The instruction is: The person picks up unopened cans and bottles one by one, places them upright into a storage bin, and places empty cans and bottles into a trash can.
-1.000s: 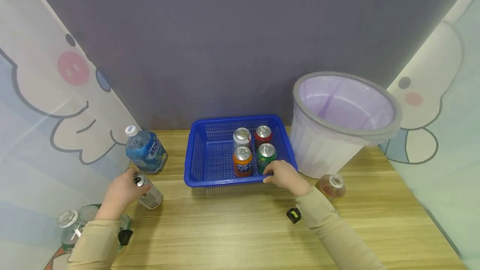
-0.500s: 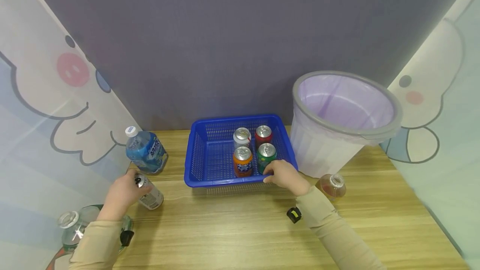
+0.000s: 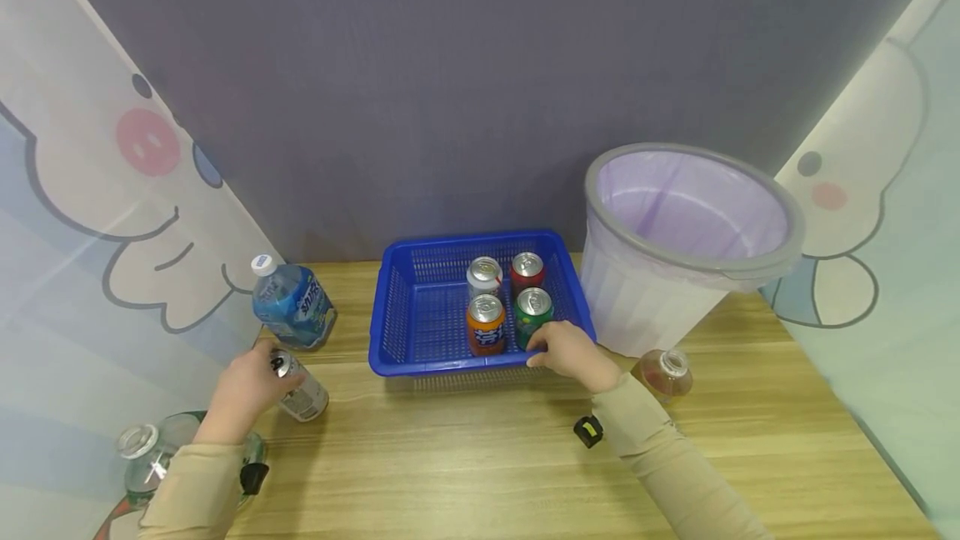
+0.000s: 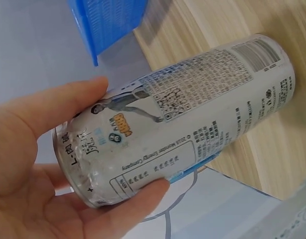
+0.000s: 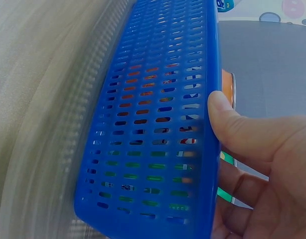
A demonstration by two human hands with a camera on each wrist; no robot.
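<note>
My left hand (image 3: 247, 390) grips the top end of a white drink can (image 3: 306, 400), which tilts over the table. In the left wrist view the can's printed side (image 4: 193, 104) faces me, with the fingers and thumb around its top end. My right hand (image 3: 566, 348) pinches the front rim of a blue plastic basket (image 3: 427, 367), near its right corner. The right wrist view has the thumb outside the basket wall and the other fingers inside. Upright in the basket stand an orange can (image 3: 486, 338), a green can (image 3: 527, 325), a silver can (image 3: 483, 275) and a red can (image 3: 527, 272).
A blue-labelled bottle (image 3: 296, 307) with a white cap stands behind the left hand. Beside the left forearm is a clear bottle (image 3: 142, 461). A lined bin (image 3: 630, 307) stands right of the basket, with a small uncapped bottle (image 3: 660, 375) in front of it.
</note>
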